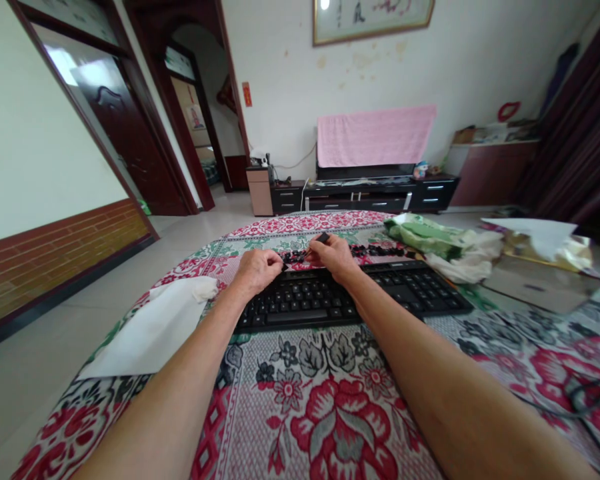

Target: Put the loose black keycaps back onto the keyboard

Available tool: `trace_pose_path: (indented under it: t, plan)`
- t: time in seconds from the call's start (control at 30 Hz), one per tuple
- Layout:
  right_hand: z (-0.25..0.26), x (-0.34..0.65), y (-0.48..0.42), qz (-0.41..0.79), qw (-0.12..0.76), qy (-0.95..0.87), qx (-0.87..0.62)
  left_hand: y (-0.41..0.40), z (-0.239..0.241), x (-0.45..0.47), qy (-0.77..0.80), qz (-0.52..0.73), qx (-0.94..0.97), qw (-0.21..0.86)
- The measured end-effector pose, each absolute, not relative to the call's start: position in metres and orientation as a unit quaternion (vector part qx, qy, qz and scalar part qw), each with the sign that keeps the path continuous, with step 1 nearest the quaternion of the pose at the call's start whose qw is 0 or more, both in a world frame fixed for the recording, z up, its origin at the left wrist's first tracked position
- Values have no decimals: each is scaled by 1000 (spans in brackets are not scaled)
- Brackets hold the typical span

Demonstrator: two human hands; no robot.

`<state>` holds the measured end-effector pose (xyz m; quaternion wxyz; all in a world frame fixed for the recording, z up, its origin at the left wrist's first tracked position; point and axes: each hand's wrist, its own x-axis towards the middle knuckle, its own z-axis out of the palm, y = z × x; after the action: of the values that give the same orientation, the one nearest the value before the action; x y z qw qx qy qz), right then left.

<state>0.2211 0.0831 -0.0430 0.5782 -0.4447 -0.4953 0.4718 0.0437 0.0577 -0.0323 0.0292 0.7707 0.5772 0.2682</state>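
Note:
A black keyboard (300, 315) lies across the patterned cloth in front of me, with keys on much of it. Behind its back edge runs a line of loose black keycaps (380, 251). My left hand (260, 268) is closed in a pinch at the keyboard's back left, on a small black piece that looks like a keycap (284, 266). Over the back edge, right of it, my right hand (333, 255) is closed on a small black-ended object (323, 237); its exact kind is unclear. My right hand and forearm hide some of the keys.
White paper (145, 330) lies left, with a crumpled tissue (205, 289) at its corner. On the right are a green package (423, 235), a crumpled whitish cloth (467, 259) and a tissue box (540, 283). A dark cable (580, 400) curls at the right edge.

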Motion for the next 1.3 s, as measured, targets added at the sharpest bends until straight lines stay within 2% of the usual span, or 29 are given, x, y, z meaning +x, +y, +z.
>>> trace_pose_path:
  t: [0.47, 0.87, 1.3]
  plan:
    - [-55, 220, 96, 422, 565, -535, -466, 83, -43, 68, 642, 123, 750, -101]
    - [-57, 221, 97, 404, 554, -554, -473, 88, -27, 54, 580, 94, 809, -13]
    - [-55, 221, 94, 390, 543, -561, -488, 95, -23, 64, 575, 38, 817, -27]
